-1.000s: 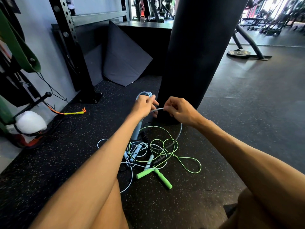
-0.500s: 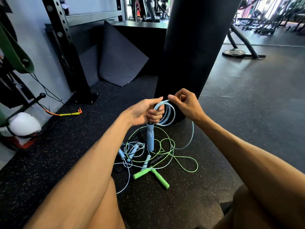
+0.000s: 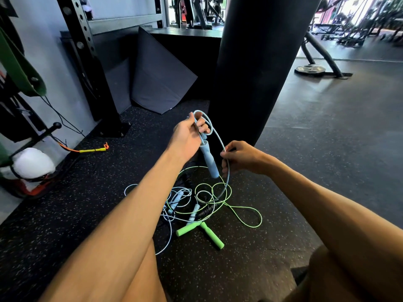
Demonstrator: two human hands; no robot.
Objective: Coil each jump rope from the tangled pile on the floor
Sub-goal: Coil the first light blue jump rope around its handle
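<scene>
Both hands hold one light blue jump rope (image 3: 218, 136) above the floor (image 3: 65, 214). The left hand (image 3: 189, 136) grips its coiled loops, the blue handle (image 3: 209, 161) dangling below. The right hand (image 3: 242, 158) pinches the cord where it trails down into the tangled pile (image 3: 196, 205) beside the crossed green handles (image 3: 200, 231).
</scene>
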